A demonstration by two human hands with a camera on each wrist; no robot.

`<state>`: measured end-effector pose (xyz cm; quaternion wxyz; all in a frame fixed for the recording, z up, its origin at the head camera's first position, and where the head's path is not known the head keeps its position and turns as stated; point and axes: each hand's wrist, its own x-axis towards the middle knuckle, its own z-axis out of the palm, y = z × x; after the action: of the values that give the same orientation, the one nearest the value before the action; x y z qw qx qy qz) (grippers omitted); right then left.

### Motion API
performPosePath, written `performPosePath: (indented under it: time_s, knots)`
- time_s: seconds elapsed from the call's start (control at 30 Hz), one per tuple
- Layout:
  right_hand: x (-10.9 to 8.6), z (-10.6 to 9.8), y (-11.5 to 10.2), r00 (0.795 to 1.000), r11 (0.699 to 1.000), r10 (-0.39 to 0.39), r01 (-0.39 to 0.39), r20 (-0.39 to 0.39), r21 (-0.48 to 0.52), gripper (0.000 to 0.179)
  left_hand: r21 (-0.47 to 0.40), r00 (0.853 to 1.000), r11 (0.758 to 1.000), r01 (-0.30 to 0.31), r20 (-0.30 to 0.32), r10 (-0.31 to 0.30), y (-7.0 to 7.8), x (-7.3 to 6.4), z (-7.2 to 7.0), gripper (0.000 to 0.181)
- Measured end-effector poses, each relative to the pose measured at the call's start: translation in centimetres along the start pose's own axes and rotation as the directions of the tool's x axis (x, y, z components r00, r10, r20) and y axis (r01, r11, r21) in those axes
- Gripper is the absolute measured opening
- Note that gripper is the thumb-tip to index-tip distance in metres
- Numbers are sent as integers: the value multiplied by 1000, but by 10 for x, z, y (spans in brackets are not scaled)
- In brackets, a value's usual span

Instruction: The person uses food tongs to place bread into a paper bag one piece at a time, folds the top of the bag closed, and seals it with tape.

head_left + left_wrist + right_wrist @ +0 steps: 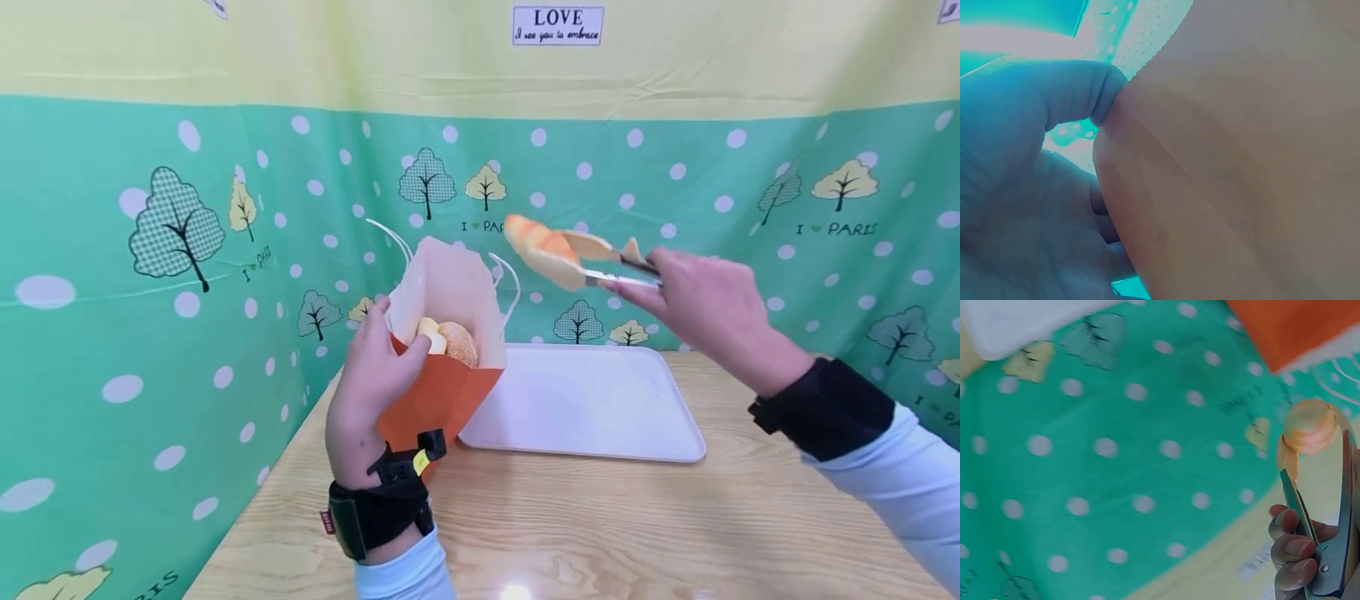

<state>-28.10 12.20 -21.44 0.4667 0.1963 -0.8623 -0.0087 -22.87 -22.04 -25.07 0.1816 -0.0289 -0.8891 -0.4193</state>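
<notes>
An orange paper bag [438, 396] with a pale inside and white cord handles stands tilted on the table, its mouth open. My left hand [378, 362] grips the bag's left rim, thumb over the edge; in the left wrist view the bag's paper [1229, 156] fills most of the picture. Inside the bag lie a round brown bun [459, 343] and paler bread pieces [429, 332]. My right hand [708, 304] holds food tongs [626, 271], raised right of the bag. Between the tongs' tips is an orange-striped bread roll [542, 248], also visible in the right wrist view.
A white tray [585, 408] lies flat on the wooden table [600, 525], to the right of and behind the bag. A green and yellow curtain [225, 333] with dots and trees hangs behind and along the left side.
</notes>
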Motion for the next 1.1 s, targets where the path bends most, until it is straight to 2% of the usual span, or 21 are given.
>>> performPosePath:
  time_s: [0.13, 0.27, 0.43, 0.57, 0.77, 0.93, 1.1]
  knots:
    - [23, -29, -26, 998, 998, 31, -28, -46, 63, 53, 9, 1000, 1000, -6, 2, 6, 2, -1, 0, 76]
    - [31, -39, -55, 998, 991, 39, -33, -44, 130, 53, 17, 1000, 1000, -4, 1, 4, 2, 0, 1, 76]
    - [22, -22, -84, 998, 986, -19, 28, -58, 167, 54, 16, 1000, 1000, -15, -5, 15, 2, -1, 1, 77]
    - [9, -3, -96, 997, 990, -57, 63, -47, 129, 57, -20, 1000, 1000, -23, -9, 23, 3, -1, 1, 75]
    - [2, 13, -99, 993, 990, -116, 118, -37, 78, 55, -35, 1000, 999, -17, -11, 17, 4, -1, 2, 73]
    - [2, 17, -100, 986, 985, -157, 161, -58, 69, 56, -32, 1000, 999, -2, -3, 2, 4, 0, 3, 77]
    - [0, 17, -103, 983, 983, -180, 181, -37, 36, 58, -40, 1000, 999, -8, -8, 8, 2, 1, 4, 76]
